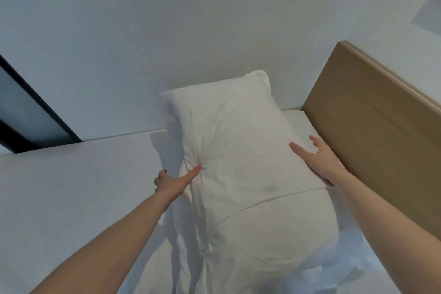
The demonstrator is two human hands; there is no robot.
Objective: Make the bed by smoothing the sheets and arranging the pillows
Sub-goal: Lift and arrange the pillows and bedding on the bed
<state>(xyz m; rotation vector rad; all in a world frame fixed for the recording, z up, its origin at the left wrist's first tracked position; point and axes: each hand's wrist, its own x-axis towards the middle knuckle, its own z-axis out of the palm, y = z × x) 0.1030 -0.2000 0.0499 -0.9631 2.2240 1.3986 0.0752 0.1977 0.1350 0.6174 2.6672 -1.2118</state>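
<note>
- The left hand point(174, 180) is seen on the pillow's left edge, thumb dug into the fabric and the other fingers hidden behind, so the edge appears to be pinched.
- One pillow point(229, 141) is counted; it is held between the two hands, its long axis running away from the person toward the wall point(143, 43), just left of the headboard point(362, 126).
- The right hand point(315, 157) is laid with straight fingers against the pillow's right edge, between pillow and headboard.
- Two hands are counted, set apart; neither is judged clearly nearer.
- One sheet point(71, 186) is seen below the pillow, mostly smooth and rumpled near the person.
</note>
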